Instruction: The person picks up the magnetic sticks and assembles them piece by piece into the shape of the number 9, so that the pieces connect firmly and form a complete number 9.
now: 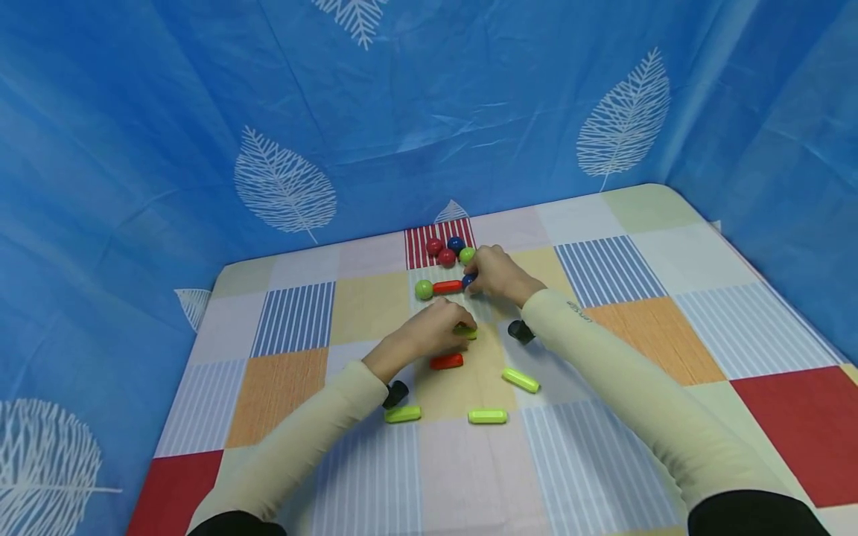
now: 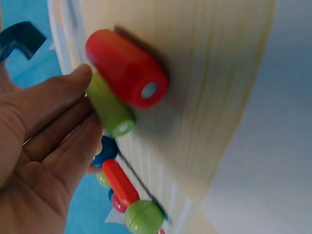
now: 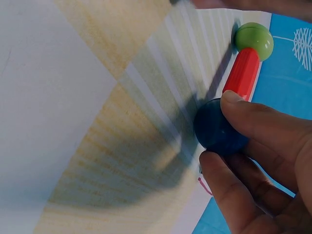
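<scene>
My left hand pinches a yellow-green rod between thumb and fingers. Just beside it, a loose red rod with a round metallic spot on its end lies on the patchwork cloth. Farther forward, my right hand grips a dark blue ball with thumb and fingertips. That ball meets one end of another red rod, whose other end touches a green ball, making a straight row. In the right wrist view, the fingers partly cover the blue ball.
Behind the row sit two red balls, a blue ball and a green ball. Nearer me lie yellow-green rods, spread over the patchwork tablecloth. A blue leaf-print curtain borders the table's back and sides.
</scene>
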A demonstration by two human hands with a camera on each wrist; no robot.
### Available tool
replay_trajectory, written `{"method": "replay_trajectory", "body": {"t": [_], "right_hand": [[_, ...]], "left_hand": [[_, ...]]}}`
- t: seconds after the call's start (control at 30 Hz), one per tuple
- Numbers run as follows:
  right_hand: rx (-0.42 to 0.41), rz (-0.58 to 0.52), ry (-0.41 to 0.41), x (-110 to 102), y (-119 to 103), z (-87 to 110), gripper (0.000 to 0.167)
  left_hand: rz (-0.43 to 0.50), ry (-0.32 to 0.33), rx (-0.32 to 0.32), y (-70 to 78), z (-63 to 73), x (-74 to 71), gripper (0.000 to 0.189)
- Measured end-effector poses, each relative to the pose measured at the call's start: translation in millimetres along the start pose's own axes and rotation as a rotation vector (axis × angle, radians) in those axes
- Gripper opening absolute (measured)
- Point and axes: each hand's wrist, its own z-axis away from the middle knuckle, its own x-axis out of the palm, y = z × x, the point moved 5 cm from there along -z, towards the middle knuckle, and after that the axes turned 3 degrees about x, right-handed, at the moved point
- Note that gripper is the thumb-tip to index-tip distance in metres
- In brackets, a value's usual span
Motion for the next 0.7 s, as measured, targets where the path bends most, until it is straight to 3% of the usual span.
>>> {"method": "replay_trajectory", "body": {"t": [0.17,0.5,0.7], "right_hand": [[0.005,0.007,-0.005,1,-1,-1.3,0.033],[-0.004,0.018,-0.001,0,-2,-0.5,0.036],[0.018,0.011,0.000,1,1,-0.6,0.035]], "left_hand": [[-0.056,0.009,-0.009,-0.7,-2.0,3.9,0.024],[-0.080,0.039,-0.123,-6.6,2.3,0.2,0.026],[-0.043,0.102,-0.222,-19.7,13.2,-3.1,0.025]]}}
